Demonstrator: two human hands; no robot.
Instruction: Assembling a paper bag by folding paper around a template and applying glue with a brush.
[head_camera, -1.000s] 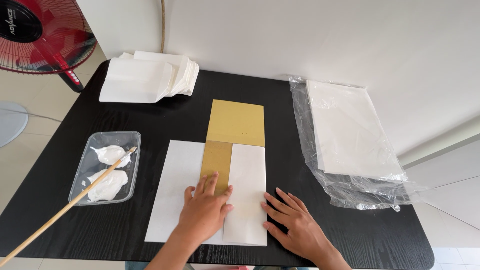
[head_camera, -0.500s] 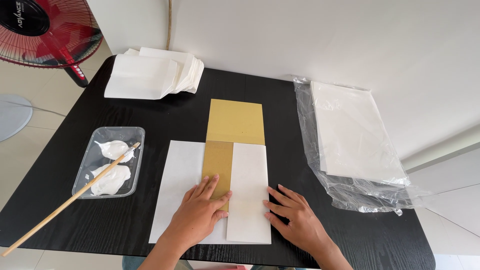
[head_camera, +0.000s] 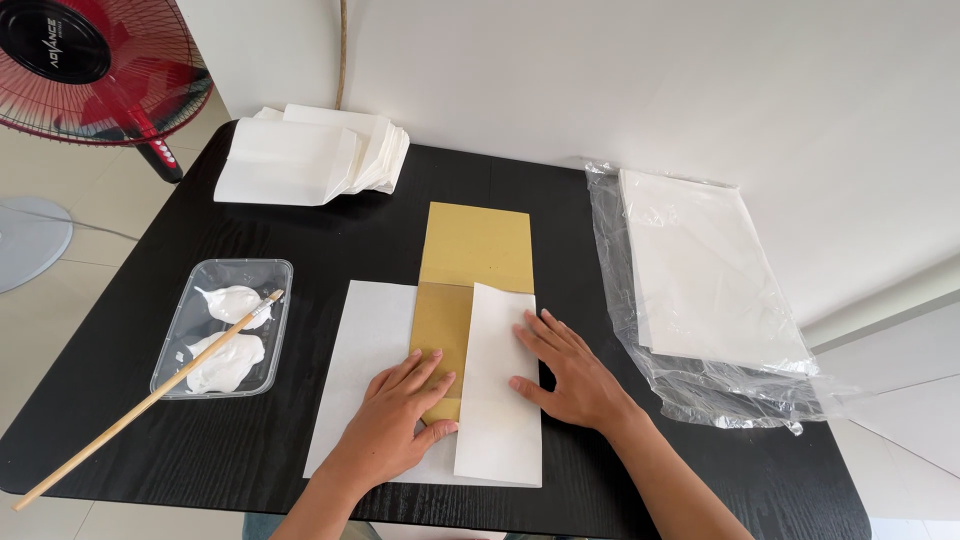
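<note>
A white paper sheet (head_camera: 368, 350) lies on the black table (head_camera: 560, 230) with a tan cardboard board (head_camera: 478, 245) resting on its middle and reaching beyond its far edge. The sheet's right flap (head_camera: 497, 430) is folded over the board. My left hand (head_camera: 395, 420) lies flat, fingers apart, on the board's near end and the sheet. My right hand (head_camera: 568, 375) presses flat on the right edge of the folded flap. Neither hand grips anything.
A clear plastic tray (head_camera: 190, 305) with white paste and a long wooden stick (head_camera: 130, 412) sits at the left. A stack of folded white paper (head_camera: 300, 155) lies far left. White sheets in a clear plastic bag (head_camera: 700, 280) lie right. A red fan (head_camera: 90, 70) stands beyond.
My right hand has moved up from the table's near edge onto the folded right flap. My left hand stays on the board. The camera view has shifted slightly.
</note>
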